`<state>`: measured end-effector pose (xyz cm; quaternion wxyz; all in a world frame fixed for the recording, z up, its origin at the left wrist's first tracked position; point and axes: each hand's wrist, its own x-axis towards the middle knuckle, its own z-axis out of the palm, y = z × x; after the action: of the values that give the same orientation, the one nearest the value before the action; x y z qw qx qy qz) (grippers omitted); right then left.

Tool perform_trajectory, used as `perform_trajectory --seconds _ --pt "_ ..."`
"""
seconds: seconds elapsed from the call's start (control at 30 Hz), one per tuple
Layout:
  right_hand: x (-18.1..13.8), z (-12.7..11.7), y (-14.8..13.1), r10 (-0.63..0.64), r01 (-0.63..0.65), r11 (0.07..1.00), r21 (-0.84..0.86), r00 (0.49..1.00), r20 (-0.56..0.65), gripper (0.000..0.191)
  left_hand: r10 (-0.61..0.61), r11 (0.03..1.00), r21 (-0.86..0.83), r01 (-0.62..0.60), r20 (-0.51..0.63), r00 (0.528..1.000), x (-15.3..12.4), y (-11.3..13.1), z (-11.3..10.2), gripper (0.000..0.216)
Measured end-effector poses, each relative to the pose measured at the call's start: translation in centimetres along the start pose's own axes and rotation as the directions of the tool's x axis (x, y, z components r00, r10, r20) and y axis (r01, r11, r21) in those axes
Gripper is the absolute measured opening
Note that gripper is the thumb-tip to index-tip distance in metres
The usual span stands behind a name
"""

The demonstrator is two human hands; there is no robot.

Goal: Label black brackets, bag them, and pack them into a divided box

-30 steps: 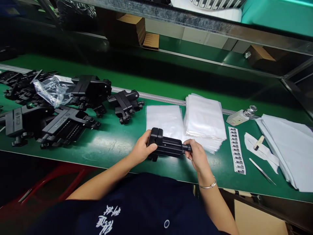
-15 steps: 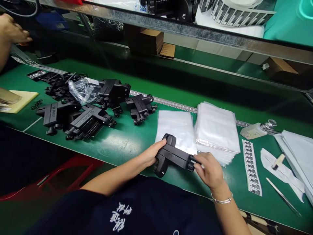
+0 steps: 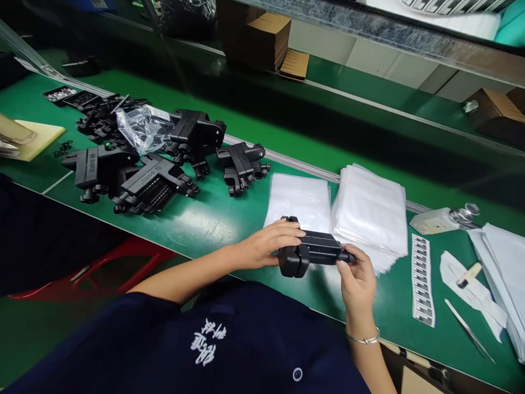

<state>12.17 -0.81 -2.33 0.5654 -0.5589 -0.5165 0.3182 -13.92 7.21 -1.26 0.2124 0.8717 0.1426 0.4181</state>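
Note:
I hold a black plastic bracket (image 3: 322, 243) with a T-shaped body between both hands, just above the front of the bench. My left hand (image 3: 264, 245) grips its wide left end, fingers over the top and the thumb beneath. At the other end, my right hand (image 3: 358, 278) pinches the narrow black tip between thumb and fingers. A toothed side of the bracket faces me. Behind it lies a thin stack of clear plastic bags (image 3: 299, 200), with a taller stack of bags (image 3: 371, 205) to its right.
Several similar black brackets (image 3: 153, 183) lie on the green bench at left, near a crumpled clear bag (image 3: 143, 128). To the right are a bottle (image 3: 437, 220), a label strip (image 3: 422, 279), a small brush (image 3: 470, 274) and tweezers (image 3: 470, 330). A metal shelf edge (image 3: 369, 41) crosses above.
The bracket has been turned so its toothed side shows. My left fingers have moved over its top. The view has shifted, and another person's hand at upper left is out of sight.

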Motion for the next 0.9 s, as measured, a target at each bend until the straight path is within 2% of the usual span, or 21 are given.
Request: perform_trajectory --seconds 0.27,0.43,0.53,0.6,0.67,0.7,0.73,0.8,0.87,0.9 --pt "0.1 0.0 -0.5 -0.012 0.012 1.0 -0.006 0.999 0.04 0.033 -0.113 0.992 -0.071 0.109 -0.06 0.992 -0.2 0.2 -0.1 0.049" --pt "0.2 0.1 -0.3 -0.038 0.038 0.999 0.0 0.999 0.03 0.032 0.077 0.994 0.084 -0.071 -0.066 0.995 -0.1 0.2 -0.5 0.052" --pt "0.3 0.2 -0.2 -0.062 0.062 0.998 -0.007 0.998 0.014 0.03 0.1 0.991 0.099 -0.092 -0.081 0.992 -0.3 0.3 -0.6 0.061" --pt "0.3 0.2 -0.3 -0.052 0.052 0.999 -0.011 0.999 0.01 0.029 0.041 0.998 0.057 -0.037 -0.058 0.998 -0.3 0.5 -0.7 0.062" --pt "0.2 0.2 -0.6 -0.02 0.02 1.0 -0.015 1.0 0.017 0.031 -0.136 0.99 -0.038 0.135 -0.016 0.991 -0.2 1.0 -1.0 0.061" --pt "0.2 0.1 -0.9 -0.001 0.002 1.0 -0.016 1.0 0.026 0.031 -0.269 0.958 -0.106 0.267 0.0 0.963 -0.1 1.2 -1.1 0.062" --pt "0.1 0.0 -1.2 0.015 -0.014 1.0 -0.018 0.999 0.04 0.032 -0.411 0.894 -0.191 0.405 0.012 0.912 0.1 1.5 -1.2 0.063" --pt "0.0 -0.3 -1.9 0.028 -0.025 0.999 -0.042 0.996 0.083 0.032 -0.646 0.692 -0.39 0.607 0.04 0.762 0.4 2.0 -1.3 0.068" --pt "0.0 -0.5 -2.5 0.014 -0.001 0.995 -0.099 0.992 0.125 0.029 -0.762 0.496 -0.556 0.667 0.089 0.641 0.7 2.3 -1.1 0.07" --pt "0.0 -0.7 -2.7 -0.006 0.026 0.99 -0.137 0.99 0.143 0.029 -0.784 0.431 -0.61 0.665 0.112 0.611 0.8 2.4 -1.0 0.071"
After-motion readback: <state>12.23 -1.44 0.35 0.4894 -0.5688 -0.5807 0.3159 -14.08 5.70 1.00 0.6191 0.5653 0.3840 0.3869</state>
